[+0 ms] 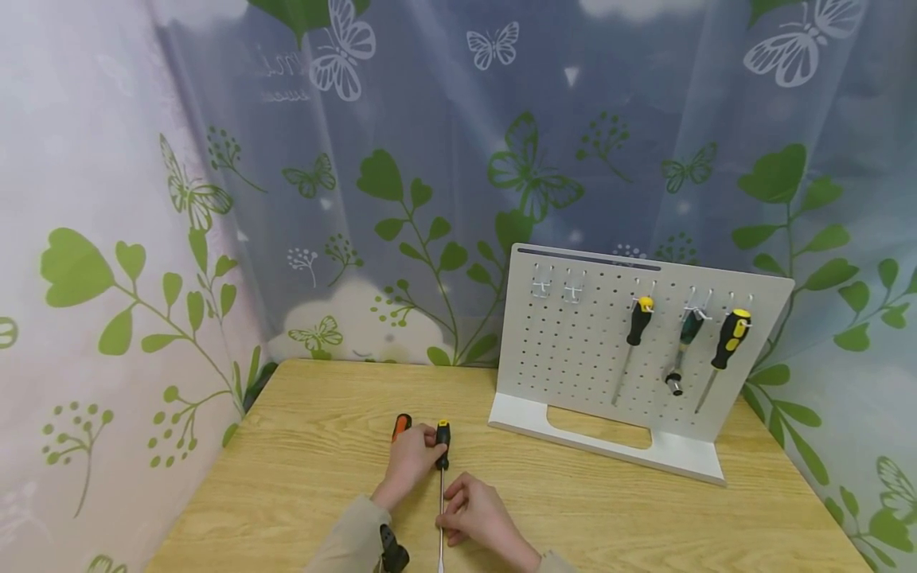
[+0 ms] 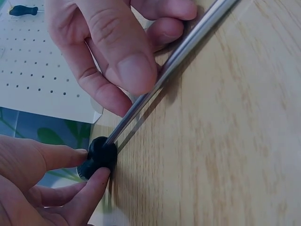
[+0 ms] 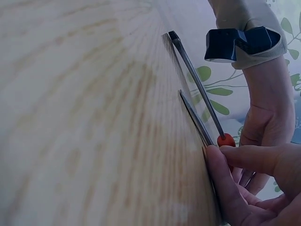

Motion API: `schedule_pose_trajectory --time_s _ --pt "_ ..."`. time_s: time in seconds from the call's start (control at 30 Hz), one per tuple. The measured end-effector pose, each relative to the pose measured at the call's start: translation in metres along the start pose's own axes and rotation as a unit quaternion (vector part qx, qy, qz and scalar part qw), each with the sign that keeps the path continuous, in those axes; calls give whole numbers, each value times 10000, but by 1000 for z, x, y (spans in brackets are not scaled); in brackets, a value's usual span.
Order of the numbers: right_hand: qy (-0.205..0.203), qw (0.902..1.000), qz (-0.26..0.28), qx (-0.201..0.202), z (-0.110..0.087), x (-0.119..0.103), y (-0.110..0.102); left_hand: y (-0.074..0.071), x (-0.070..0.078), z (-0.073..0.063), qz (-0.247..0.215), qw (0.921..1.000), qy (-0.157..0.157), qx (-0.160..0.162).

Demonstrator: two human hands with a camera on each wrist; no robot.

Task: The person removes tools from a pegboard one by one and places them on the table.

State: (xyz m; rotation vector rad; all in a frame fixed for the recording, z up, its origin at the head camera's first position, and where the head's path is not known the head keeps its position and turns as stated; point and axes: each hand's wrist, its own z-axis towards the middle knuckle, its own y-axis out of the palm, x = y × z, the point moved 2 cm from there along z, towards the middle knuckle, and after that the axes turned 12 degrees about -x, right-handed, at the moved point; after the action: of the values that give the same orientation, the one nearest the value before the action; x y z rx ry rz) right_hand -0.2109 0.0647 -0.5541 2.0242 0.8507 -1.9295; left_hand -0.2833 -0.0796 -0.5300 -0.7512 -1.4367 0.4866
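In the head view, a printed curtain [image 1: 444, 103] with leaves and butterflies fills the space behind your wood-grain surface [image 1: 301, 477]. On the surface, towards the right rear, a white pegboard [image 1: 573, 342] stands leaning slightly back. Your two hands are left of the board and nearer to you. Your left hand [image 1: 414, 455] has its grip pinching the handle of a black-and-yellow screwdriver [image 1: 443, 458], thumb and finger on opposite sides. Your right hand [image 1: 480, 513] has its grip pinching the shaft partway down, its other fingers loosely bent. That screwdriver lies lengthwise just over or on the surface, handle away from you and flat tip towards you; you cannot tell whether it touches the wood all along. On the board's right half hang a large yellow-and-black screwdriver [image 1: 731, 341], a slimmer yellow-topped screwdriver [image 1: 640, 322] and, between them, a green-handled ratchet [image 1: 692, 328]. Just left of your left hand, and partly hidden by it, is an orange-and-black screwdriver [image 1: 402, 425]; the right wrist view shows its long shaft. Smallest are two clear hooks [image 1: 542, 286] at the board's upper left.
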Motion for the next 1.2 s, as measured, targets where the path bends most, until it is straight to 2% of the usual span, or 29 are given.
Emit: schedule_pose_trajectory --time_s 0.47,0.63,0.8,0.97,1.2 --pt "91 9996 260 -23 -2 -2 -1 -5 5 -1 -6 9998 113 149" --pt "-2 9989 465 23 -6 -3 -8 -11 6 1 -186 9990 383 168" --pt "-172 9984 498 202 -11 -5 -21 -15 8 5 -525 9961 680 185" --pt "-305 9980 261 486 -15 -7 -40 -18 14 11 -592 9931 925 421" --pt "-452 9922 545 1026 -23 -6 -72 -25 30 20 -762 9868 1317 553"
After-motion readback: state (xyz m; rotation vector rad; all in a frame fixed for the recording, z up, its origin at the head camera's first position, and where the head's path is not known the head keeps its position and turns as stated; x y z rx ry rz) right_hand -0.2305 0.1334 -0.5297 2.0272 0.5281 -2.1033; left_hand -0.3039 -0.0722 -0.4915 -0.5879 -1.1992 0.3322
